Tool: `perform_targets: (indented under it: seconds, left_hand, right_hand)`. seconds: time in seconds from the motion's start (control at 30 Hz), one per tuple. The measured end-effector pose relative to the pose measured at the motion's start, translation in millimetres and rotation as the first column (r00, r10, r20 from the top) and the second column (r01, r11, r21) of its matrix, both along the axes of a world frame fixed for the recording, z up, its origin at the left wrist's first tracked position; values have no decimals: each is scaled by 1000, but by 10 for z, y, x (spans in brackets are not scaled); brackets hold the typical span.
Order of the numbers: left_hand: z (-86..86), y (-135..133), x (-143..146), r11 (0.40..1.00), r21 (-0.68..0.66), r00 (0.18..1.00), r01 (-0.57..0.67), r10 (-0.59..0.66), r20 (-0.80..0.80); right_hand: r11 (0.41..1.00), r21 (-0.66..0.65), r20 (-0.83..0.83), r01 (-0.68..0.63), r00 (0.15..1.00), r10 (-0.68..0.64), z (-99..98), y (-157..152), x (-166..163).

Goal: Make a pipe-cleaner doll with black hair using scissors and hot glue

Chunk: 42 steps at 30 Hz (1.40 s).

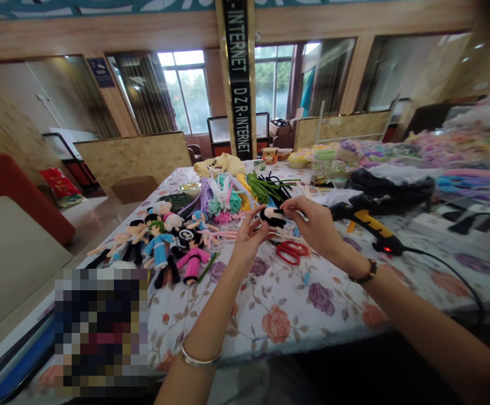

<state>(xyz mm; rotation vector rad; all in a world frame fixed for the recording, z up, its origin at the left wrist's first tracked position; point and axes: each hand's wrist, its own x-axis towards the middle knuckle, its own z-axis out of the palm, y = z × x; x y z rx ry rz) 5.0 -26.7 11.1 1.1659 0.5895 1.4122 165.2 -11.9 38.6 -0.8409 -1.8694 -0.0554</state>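
My left hand [251,233] grips a small doll head [273,216], pale with fuzzy black strips like pipe cleaner over it. At its right side the fingertips of my right hand [312,224] pinch together at the black strip's edge. Just below the head lie red-handled scissors [292,252] on the flowered tablecloth. A black and yellow glue gun [369,222] with a lit red light rests to the right of my right hand. Left of my hands is a group of fuzzy dolls, one in blue with green hair [159,247] and one in pink [193,261].
Bundles of coloured pipe cleaners [223,197] lie behind my hands, with green stems [264,188] beside them. A glass jar [320,167] stands farther back. The glue gun's cord [451,267] runs off the right side. Heaps of coloured material [459,149] fill the far right.
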Motion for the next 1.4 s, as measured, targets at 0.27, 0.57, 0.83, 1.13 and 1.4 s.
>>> perform_targets:
  seconds: [0.27, 0.57, 0.83, 1.13, 1.4]
  left_hand:
    - [-8, 20, -9, 994, 29, 994, -103, 102, 40]
    - [11, 5, 5, 992, 24, 991, -126, 125, 44]
    - [23, -6, 6, 989, 42, 990, -139, 138, 22]
    - [28, -17, 12, 983, 56, 984, -174, 172, 34]
    - [6, 6, -2, 968, 31, 968, -249, 248, 42]
  right_hand:
    - [999, 42, 43, 20, 999, -22, 33, -45, -9]
    - [997, 73, 103, 5, 995, -12, -67, -12, -56]
    - [997, 73, 118, 21, 993, -30, -50, -26, -55]
    - [999, 38, 149, 22, 988, -28, -27, -56, -62]
    - [999, 25, 170, -24, 985, 19, -35, -110, -100]
